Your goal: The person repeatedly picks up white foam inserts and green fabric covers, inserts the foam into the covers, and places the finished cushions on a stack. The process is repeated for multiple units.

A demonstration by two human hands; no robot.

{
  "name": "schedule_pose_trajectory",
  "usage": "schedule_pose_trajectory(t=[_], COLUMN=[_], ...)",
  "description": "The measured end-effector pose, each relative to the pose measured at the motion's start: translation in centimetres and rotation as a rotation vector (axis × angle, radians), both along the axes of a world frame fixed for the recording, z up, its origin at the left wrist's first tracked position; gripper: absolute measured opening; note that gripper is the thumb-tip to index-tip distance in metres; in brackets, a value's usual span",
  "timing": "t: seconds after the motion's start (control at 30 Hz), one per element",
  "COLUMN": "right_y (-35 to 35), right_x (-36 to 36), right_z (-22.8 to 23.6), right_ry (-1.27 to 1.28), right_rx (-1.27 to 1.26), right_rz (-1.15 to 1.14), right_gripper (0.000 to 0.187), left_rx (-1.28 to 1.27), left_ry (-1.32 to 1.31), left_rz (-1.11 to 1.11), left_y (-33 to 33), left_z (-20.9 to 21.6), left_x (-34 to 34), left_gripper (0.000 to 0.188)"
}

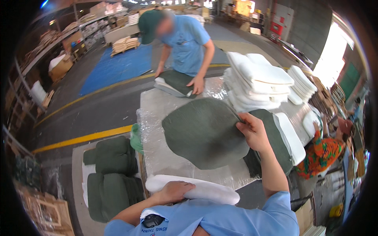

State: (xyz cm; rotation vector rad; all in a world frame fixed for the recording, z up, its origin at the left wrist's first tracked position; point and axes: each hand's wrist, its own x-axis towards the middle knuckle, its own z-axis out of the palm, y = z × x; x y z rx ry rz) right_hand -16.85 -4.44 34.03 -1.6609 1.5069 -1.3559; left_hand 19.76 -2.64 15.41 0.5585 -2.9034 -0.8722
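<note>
White cushion (216, 194): close by the shirt (232, 218), probably for steadiness.
Left grip (178, 191): draped over it; can't tell how closed.
Right grip (252, 129): pinching the green cover (202, 133) at its edge, likely to spread it.

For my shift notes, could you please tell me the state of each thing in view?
Right hand: closed on the edge of the green cover.
Green cover: opened out, held by one edge.
Left hand: resting on the white cushion.
White cushion: bare, under that hand.
White pile: stacked on the table.
Table: covered with shiny film.
Green bundles: stacked left of the table.
Far green piece: some white showing.
</note>
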Motion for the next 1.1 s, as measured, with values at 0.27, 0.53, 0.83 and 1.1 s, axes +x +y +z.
schedule_pose_trajectory(t=[0.27,0.53,0.83,1.1], right_y=[-1.6,-1.5,-1.3,1.1], right_x=[0.5,-0.4,2.2,0.6], right_z=[-0.7,-2.7,-2.0,-3.1], right_ry=[0.083,-0.039,-0.131,-0.291], right_rx=[-0.16,-0.046,-0.113,-0.178], right_rz=[0.005,0.037,0.118,-0.002], right_gripper=[0.018,0.017,0.021,0.025], left_rx=[-0.063,-0.003,0.133,0.122], left_ry=[-0.007,0.009,0.418,0.89], left_rz=[0.092,0.088,0.712,0.837], left_y=[-0.6,0.9,-4.6,-8.6], left_z=[2.4,-2.1,0.1,5.9], left_x=[-0.3,0.5,-2.9,-3.9], left_gripper=[0.063,0.068,0.097,0.035])
